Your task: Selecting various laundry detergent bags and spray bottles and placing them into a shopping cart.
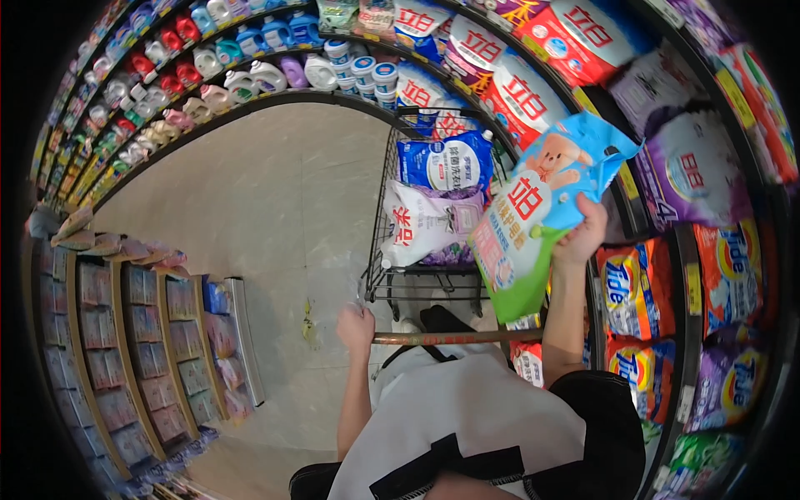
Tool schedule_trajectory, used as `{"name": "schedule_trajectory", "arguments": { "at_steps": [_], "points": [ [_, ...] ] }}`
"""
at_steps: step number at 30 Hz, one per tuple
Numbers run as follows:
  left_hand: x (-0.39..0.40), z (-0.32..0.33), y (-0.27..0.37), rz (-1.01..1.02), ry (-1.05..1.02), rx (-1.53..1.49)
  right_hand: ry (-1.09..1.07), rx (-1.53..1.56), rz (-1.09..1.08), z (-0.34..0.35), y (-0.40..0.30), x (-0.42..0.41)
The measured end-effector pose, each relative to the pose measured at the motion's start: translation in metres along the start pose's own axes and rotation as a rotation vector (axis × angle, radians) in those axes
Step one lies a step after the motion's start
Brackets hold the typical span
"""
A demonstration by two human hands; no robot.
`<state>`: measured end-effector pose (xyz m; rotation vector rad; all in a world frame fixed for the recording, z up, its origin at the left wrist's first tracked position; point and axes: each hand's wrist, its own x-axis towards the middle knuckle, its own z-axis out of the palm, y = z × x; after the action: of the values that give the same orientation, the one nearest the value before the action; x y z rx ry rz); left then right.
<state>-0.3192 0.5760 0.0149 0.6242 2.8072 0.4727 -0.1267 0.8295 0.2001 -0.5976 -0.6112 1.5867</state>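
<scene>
My right hand (582, 232) grips the right edge of a blue, green and white Liby detergent bag (522, 209) with a cartoon bear on it. The bag hangs tilted over the right side of a black wire shopping cart (377, 250). At the left end of the cart's handle (437, 338), my left hand (356, 326) is closed around the bar. Something clear, like thin plastic, shows just beyond that fist. Inside the cart lie a blue spouted detergent pouch (437, 161) and a white and purple pouch (415, 225), whose right side is partly covered by the held bag.
Shelves of Liby bags (525, 94) and Tide bags (637, 290) stand close on my right. Ahead curve shelves with white tubs (362, 69) and detergent bottles (269, 76). A rack of packaged goods (144, 350) stands left, across the tiled floor (250, 187).
</scene>
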Motion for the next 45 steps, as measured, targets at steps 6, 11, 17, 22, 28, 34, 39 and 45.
{"name": "schedule_trajectory", "arguments": {
  "at_steps": [6, 11, 17, 22, 28, 34, 39, 45],
  "points": [
    [-0.004, -0.007, 0.012, -0.108, 0.02, 0.04, -0.158, -0.574, 0.134, -0.01, 0.085, 0.07],
    [-0.007, -0.007, 0.015, -0.126, 0.053, 0.139, -0.264, -0.705, 0.239, -0.025, 0.177, 0.151],
    [-0.01, 0.006, 0.004, -0.121, 0.097, 0.22, -0.219, -0.576, 0.348, -0.052, 0.262, 0.167],
    [-0.009, 0.008, 0.005, -0.055, 0.1, 0.208, -0.104, -0.586, 0.456, -0.156, 0.322, 0.157],
    [-0.011, 0.005, 0.007, -0.078, 0.077, 0.229, 0.232, -0.654, 0.72, -0.215, 0.351, 0.151],
    [-0.01, 0.005, 0.004, -0.075, 0.107, 0.227, 0.373, -0.681, 0.977, -0.204, 0.345, 0.169],
    [-0.004, 0.005, 0.012, -0.112, 0.098, 0.194, 0.258, -1.037, 0.924, -0.222, 0.335, 0.155],
    [-0.001, -0.001, 0.008, -0.033, 0.103, 0.137, 0.02, -0.94, 0.945, -0.199, 0.231, 0.096]
  ]
}}
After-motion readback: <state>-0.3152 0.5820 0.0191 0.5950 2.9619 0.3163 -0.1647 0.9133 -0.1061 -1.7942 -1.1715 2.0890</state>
